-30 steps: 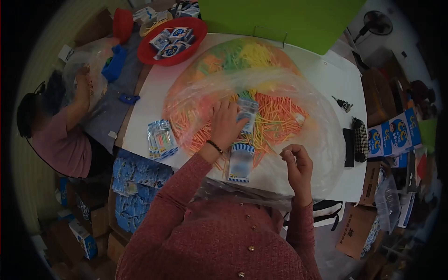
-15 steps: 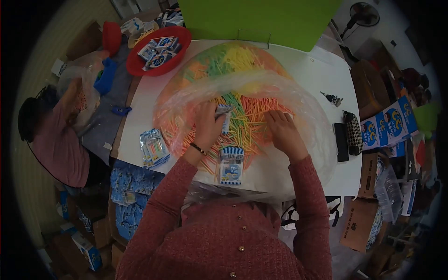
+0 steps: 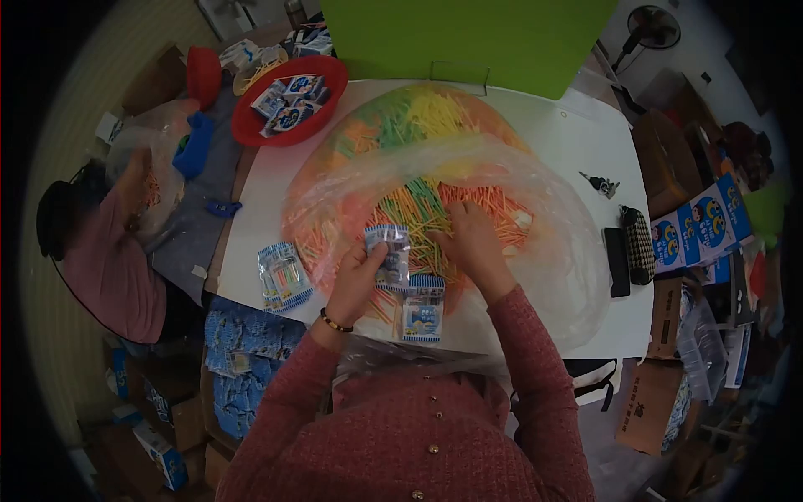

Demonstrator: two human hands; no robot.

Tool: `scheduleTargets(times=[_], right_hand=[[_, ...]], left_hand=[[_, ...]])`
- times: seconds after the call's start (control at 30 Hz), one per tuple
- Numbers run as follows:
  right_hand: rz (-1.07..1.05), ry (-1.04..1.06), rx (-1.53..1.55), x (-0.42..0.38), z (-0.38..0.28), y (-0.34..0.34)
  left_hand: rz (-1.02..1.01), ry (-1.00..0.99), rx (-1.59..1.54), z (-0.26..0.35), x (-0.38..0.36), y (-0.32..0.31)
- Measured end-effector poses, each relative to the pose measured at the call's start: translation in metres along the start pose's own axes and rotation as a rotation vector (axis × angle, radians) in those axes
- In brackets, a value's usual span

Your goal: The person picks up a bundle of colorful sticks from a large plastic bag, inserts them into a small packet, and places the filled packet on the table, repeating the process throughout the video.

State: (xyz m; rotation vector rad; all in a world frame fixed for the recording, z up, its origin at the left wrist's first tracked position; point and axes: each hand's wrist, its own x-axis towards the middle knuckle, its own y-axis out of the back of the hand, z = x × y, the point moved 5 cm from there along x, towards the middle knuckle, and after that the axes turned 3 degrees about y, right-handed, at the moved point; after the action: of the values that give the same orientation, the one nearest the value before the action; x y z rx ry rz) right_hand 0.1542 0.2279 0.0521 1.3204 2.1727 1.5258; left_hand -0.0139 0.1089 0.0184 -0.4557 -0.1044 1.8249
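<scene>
My left hand pinches a small clear packet with blue-striped ends between thumb and fingers, holding it above the near side of the pile. Inside a big clear plastic bag lies a heap of thin coloured sticks, in pink, green, yellow and orange. My right hand reaches into this heap, fingers bent around some sticks; its fingertips are partly hidden among them. Just below the held packet, another striped packet lies near the table's front edge. More striped packets lie to the left.
A red basin with several packets stands at the back left. Keys, a black phone and a checkered pouch lie at the right. A green panel rises behind the table. Another person sits at the left.
My left hand has moved down toward me with the packet, which now shows its broad face. My right hand has shifted left across the sticks. The view has tilted slightly.
</scene>
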Motion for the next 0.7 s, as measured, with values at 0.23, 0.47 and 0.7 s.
scheduleTargets(times=[0.23,0.47,0.7], right_hand=[[-0.187,0.016,-0.375,0.025,-0.007,-0.066],[-0.105,-0.041,0.117,0.001,0.030,-0.035],[0.195,-0.118,0.800,-0.032,0.033,-0.031]], left_hand=[[-0.037,0.089,-0.124,-0.020,-0.010,-0.001],[-0.046,0.131,-0.339,-0.032,-0.016,0.018],[-0.069,0.140,-0.471,-0.028,-0.014,0.000]])
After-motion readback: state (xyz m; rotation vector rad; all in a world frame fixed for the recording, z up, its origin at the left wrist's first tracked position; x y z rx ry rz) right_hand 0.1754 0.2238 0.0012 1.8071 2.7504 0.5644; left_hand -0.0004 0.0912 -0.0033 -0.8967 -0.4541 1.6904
